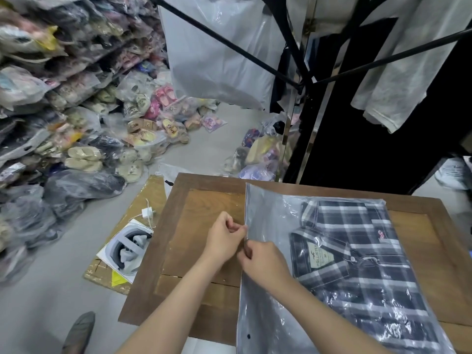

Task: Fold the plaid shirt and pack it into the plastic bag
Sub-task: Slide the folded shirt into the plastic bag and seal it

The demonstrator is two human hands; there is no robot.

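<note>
The left hand (pixel 224 237) is curled, and the near edge of the plastic bag (pixel 270 215) is pinched between its thumb and fingertips. The same edge is pinched by the right hand (pixel 265 265), held just beside the left and closer to the body. From both hands the bag is spread out to the right, flat on a wooden table (pixel 204 200). The folded plaid shirt (pixel 357 251) is seen inside it, just right of the right hand, its collar label turned towards that hand. Left of the left hand, on the floor, a sheet of cardboard (pixel 150 195) is laid with a white box (pixel 127 249) and a charger (pixel 146 213) on it. Farther off, bagged slippers (pixel 84 157) are heaped.
</note>
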